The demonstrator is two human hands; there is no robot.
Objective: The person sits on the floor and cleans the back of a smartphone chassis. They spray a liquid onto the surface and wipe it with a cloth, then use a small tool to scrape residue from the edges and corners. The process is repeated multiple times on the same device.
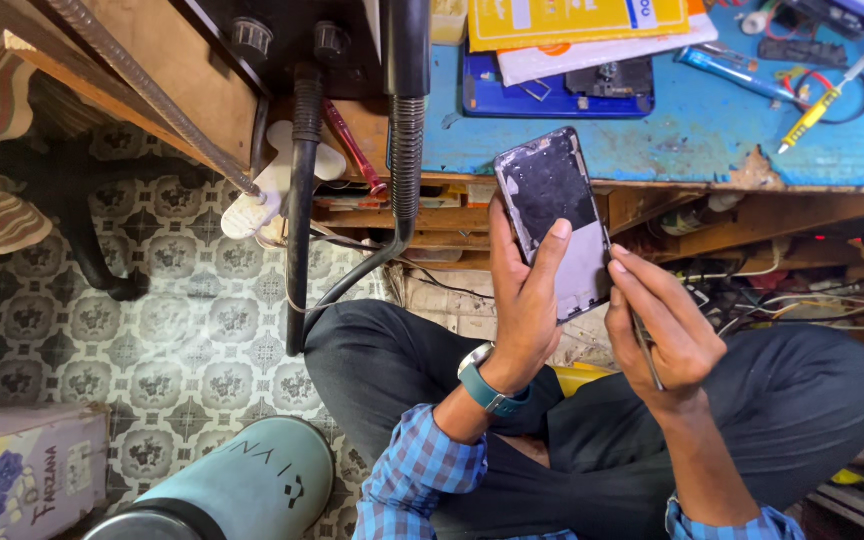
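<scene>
Phone panel: opened, scuffed, raised near the blue bench edge.
Left hand: closed round panel's left side.
Right hand: pinching thin metal tool at right edge.
Advice: steady grip, light prying.

Single view only, head-mounted, nothing to overlap with. Looks steeply down and slightly forward from the seated person's head. Close range: hands sit at frame centre, lap fills the bottom right. Blue tabletop edge runs across the upper right, patterned floor takes the left half.
</scene>
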